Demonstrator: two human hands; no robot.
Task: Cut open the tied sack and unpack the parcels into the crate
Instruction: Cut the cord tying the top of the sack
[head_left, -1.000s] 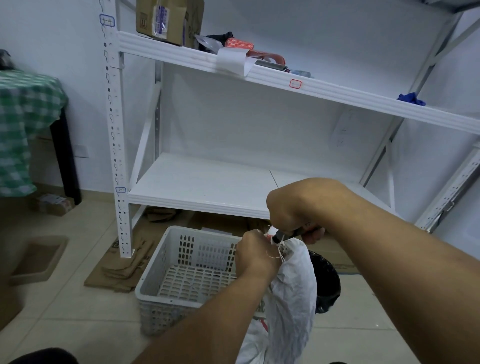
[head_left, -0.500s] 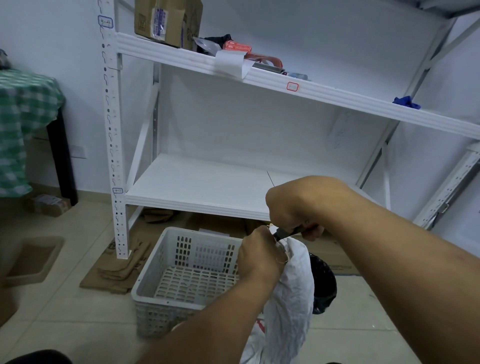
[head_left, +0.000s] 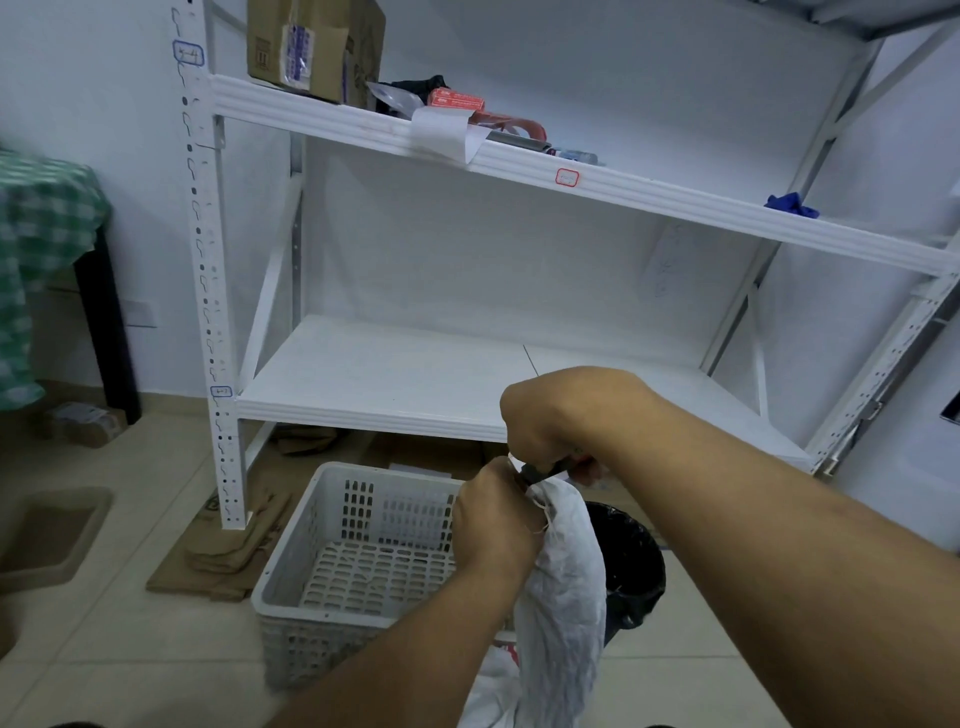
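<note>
A white woven sack (head_left: 563, 587) hangs upright in front of me, its neck bunched and tied with pale string. My left hand (head_left: 491, 519) is clenched around the sack's neck just below the tie. My right hand (head_left: 550, 415) is above it, closed on a dark-handled cutter (head_left: 543, 470) whose tip rests at the tie. The blade itself is hidden between my hands. A white perforated plastic crate (head_left: 332, 561) stands on the floor to the left of the sack, with nothing visible inside it. No parcels show.
A black-lined bin (head_left: 631, 561) stands right behind the sack. A white metal rack (head_left: 395, 395) rises behind the crate, its upper shelf holding a cardboard box (head_left: 311, 47) and small items. Flattened cardboard (head_left: 218, 545) lies on the floor; a green checked tablecloth (head_left: 36, 249) hangs at left.
My hands and the sack have barely shifted. The right hand keeps the cutter at the tie, and the loose string ends hang a little lower beside the neck.
</note>
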